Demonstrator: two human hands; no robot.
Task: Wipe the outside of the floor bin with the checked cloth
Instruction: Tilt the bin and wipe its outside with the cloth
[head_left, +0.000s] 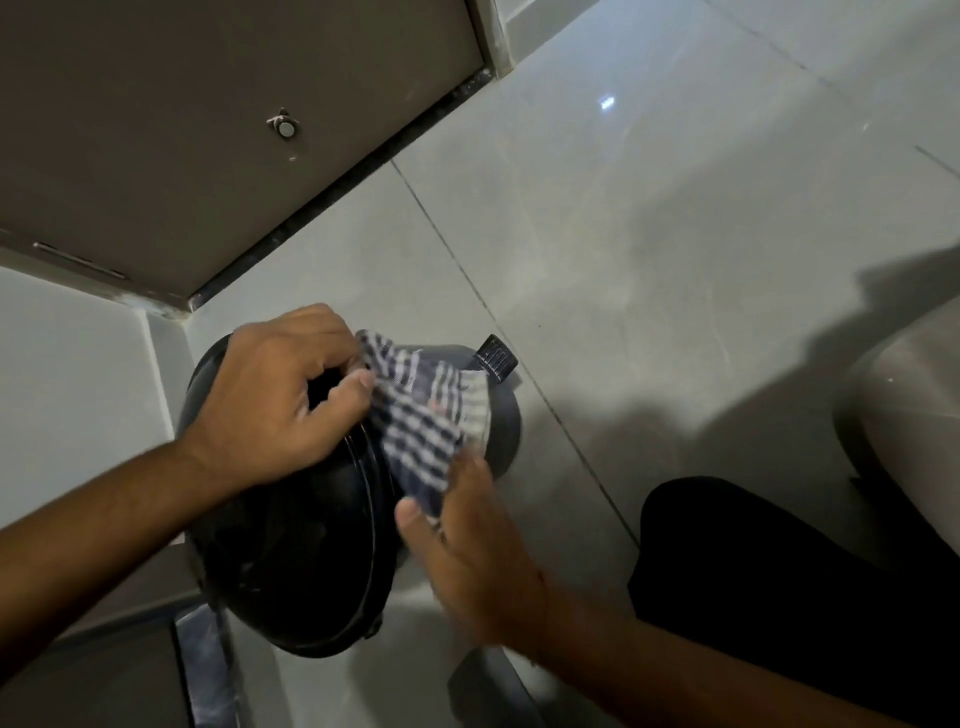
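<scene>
A round black floor bin (291, 561) with a glossy lid stands on the grey tiles by the wall corner. Its ribbed foot pedal (497, 356) sticks out at the far side. A blue-and-white checked cloth (421, 410) lies stretched over the bin's right side. My left hand (275, 400) pinches the cloth's upper corner above the lid. My right hand (467, 551) is blurred and presses flat on the cloth's lower end against the bin's side.
A brown door (208, 130) with a small round stop (284, 127) closes the far left. A white toilet bowl (904, 410) stands at the right edge. My dark-clad knee (779, 561) is low right. Open tiled floor (675, 208) stretches beyond the bin.
</scene>
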